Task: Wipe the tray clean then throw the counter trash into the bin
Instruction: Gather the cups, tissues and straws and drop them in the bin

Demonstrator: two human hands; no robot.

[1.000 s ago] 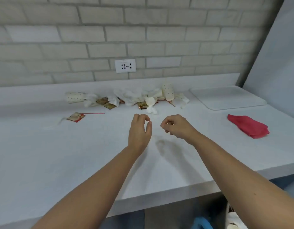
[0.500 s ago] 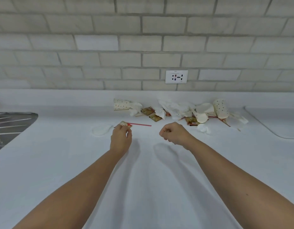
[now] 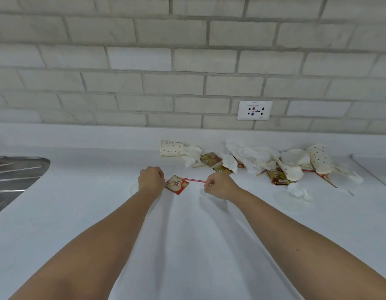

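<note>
The step in hand looks like gathering the trash, starting with the 2 loose pieces nearest the person. The left hand [image 3: 151,179] has its fingers curled at the left corner of a red and white sachet [image 3: 178,185], apparently pinching it. The right hand [image 3: 220,185] is clenched, thumb and forefinger closed on the end of a thin red straw [image 3: 192,180]. The straw lies along the tabletop [image 3: 187,234] and meets the sachet's upper corner.

To do this well, I would lift both pieces clear and tuck them into 1 hand. That frees the other hand for the heap by the wall: 2 dotted paper cups [image 3: 171,148], crumpled napkins [image 3: 248,155] and brown sachets [image 3: 278,177]. Light paper scatters, so bunching the napkins round the small bits should beat picking each piece singly.

The tray [image 3: 380,167] lies at the far right edge, well apart from both hands. No bin is in view.

The sachet's face reads "Coffee mate". The print on the brown sachets and the small line above the socket [image 3: 254,110] are too small to read.
</note>
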